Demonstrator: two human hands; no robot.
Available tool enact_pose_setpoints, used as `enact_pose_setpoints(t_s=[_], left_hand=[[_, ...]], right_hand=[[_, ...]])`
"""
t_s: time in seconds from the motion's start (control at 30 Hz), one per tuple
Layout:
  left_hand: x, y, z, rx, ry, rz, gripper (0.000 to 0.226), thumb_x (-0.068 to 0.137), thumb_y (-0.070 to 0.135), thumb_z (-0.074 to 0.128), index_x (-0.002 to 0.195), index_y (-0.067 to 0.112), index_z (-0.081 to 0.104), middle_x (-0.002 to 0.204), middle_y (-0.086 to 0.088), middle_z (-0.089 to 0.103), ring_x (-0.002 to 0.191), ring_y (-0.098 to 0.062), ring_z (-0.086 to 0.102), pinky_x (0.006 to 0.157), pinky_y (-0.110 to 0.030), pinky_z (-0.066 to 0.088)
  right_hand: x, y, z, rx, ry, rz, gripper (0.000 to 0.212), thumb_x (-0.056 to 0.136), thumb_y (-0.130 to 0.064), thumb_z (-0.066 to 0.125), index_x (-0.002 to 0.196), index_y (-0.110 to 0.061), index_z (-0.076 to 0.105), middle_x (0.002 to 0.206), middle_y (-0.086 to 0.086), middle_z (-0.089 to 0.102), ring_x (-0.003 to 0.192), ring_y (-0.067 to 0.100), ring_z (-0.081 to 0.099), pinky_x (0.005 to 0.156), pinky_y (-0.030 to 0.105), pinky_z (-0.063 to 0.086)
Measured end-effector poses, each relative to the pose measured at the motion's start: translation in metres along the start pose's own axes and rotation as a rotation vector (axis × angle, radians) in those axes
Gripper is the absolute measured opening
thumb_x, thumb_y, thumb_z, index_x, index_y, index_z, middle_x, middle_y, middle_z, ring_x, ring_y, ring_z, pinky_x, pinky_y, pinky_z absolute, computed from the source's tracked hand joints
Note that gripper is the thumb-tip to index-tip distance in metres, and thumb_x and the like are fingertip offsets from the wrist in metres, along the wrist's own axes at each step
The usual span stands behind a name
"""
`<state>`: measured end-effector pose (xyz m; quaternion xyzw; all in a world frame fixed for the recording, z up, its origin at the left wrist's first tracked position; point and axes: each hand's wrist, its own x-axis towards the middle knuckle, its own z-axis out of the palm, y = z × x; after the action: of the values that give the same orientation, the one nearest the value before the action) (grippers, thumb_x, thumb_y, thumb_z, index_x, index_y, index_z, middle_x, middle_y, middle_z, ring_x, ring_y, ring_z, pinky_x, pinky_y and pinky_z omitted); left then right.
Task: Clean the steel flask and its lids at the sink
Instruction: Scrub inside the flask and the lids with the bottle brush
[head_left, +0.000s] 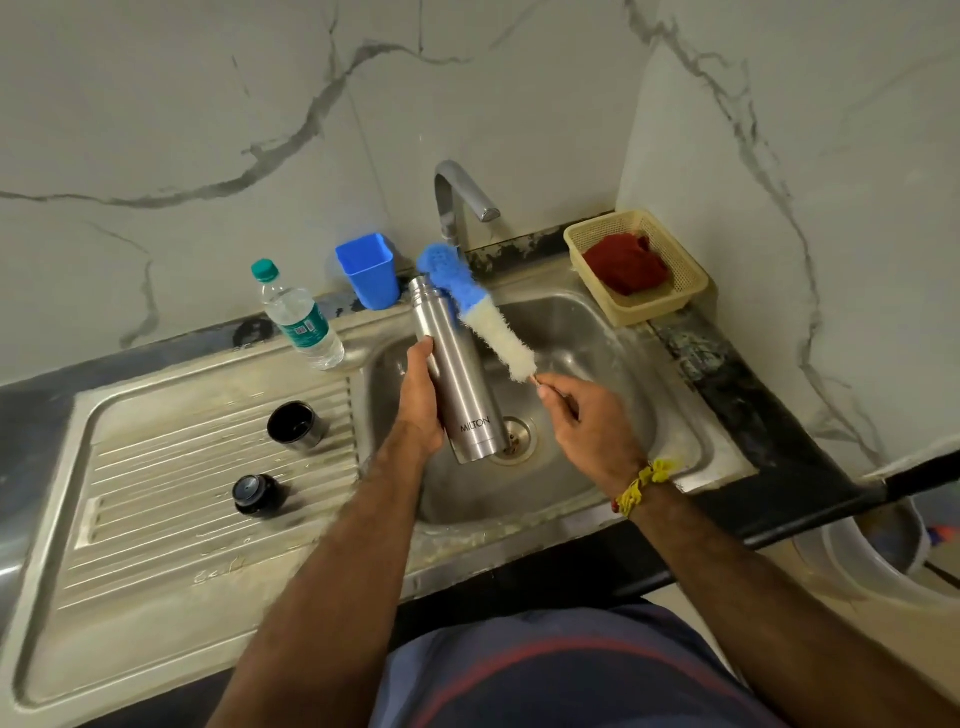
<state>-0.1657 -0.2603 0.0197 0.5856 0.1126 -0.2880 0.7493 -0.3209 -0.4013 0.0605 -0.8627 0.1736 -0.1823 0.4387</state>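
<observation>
My left hand (422, 402) grips the steel flask (457, 371) around its middle and holds it tilted over the sink basin (571, 332), with its open mouth pointing up and away. My right hand (582, 421) pinches the thin handle of a bottle brush (475, 309) with a blue sponge tip and white bristles. The brush lies alongside the flask's right side, outside it. Two lids rest on the ribbed drainboard (171, 493) at the left: a steel cup lid (296, 425) and a black stopper lid (257, 493).
A tap (457, 200) arches over the basin with no water visible. A plastic water bottle (301, 319) and a blue cup (368, 270) stand behind the drainboard. A beige basket (670, 270) with a red cloth (626, 262) sits at the back right corner.
</observation>
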Motion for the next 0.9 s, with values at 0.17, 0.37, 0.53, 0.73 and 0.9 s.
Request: enact_pose_setpoints(t_s=[0.17,0.37,0.53,0.73,0.9], left_hand=[[-0.004,-0.005,-0.003,0.039,-0.015,0.104,0.073,0.084,0.069,0.059,0.136,0.019,0.055,0.123,-0.018,0.069,0.099,-0.027,0.072,0.073,-0.038,0.06],[0.005,0.007,-0.005,0.01,-0.023,0.181,0.083,0.073,0.074,0.064,0.136,0.02,0.056,0.124,-0.018,0.069,0.107,-0.032,0.07,0.082,-0.045,0.06],[0.011,0.005,-0.008,0.018,-0.034,0.129,0.081,0.076,0.073,0.066,0.136,0.02,0.057,0.124,-0.016,0.07,0.111,-0.034,0.069,0.084,-0.046,0.06],[0.016,0.017,-0.014,-0.044,-0.063,0.065,0.054,0.097,0.064,0.049,0.129,0.021,0.061,0.117,-0.013,0.074,0.104,-0.028,0.071,0.092,-0.048,0.058],[0.019,0.027,-0.015,-0.066,-0.087,0.065,0.068,0.096,0.066,0.049,0.138,0.014,0.059,0.129,-0.018,0.067,0.107,-0.033,0.068,0.093,-0.049,0.057]], right_hand=[[0.0,0.008,0.004,-0.019,0.021,0.034,0.024,0.099,-0.012,0.059,0.117,-0.008,0.073,0.098,0.006,0.076,0.084,0.012,0.067,0.078,0.025,0.055],[-0.014,0.008,0.011,0.108,0.035,-0.004,0.025,0.098,-0.008,0.059,0.12,-0.008,0.072,0.108,0.001,0.076,0.097,0.006,0.07,0.088,0.017,0.054],[-0.001,0.01,0.019,0.104,0.05,-0.021,0.025,0.098,-0.013,0.059,0.119,-0.008,0.072,0.108,0.002,0.076,0.098,0.009,0.07,0.09,0.023,0.056],[-0.012,0.021,0.019,0.1,0.025,-0.007,0.025,0.098,-0.012,0.06,0.12,-0.008,0.072,0.11,0.004,0.076,0.102,0.012,0.071,0.094,0.028,0.056],[-0.02,0.016,0.024,0.112,-0.033,-0.051,0.028,0.099,-0.017,0.059,0.124,-0.012,0.07,0.115,-0.001,0.074,0.107,0.006,0.069,0.097,0.028,0.055]])
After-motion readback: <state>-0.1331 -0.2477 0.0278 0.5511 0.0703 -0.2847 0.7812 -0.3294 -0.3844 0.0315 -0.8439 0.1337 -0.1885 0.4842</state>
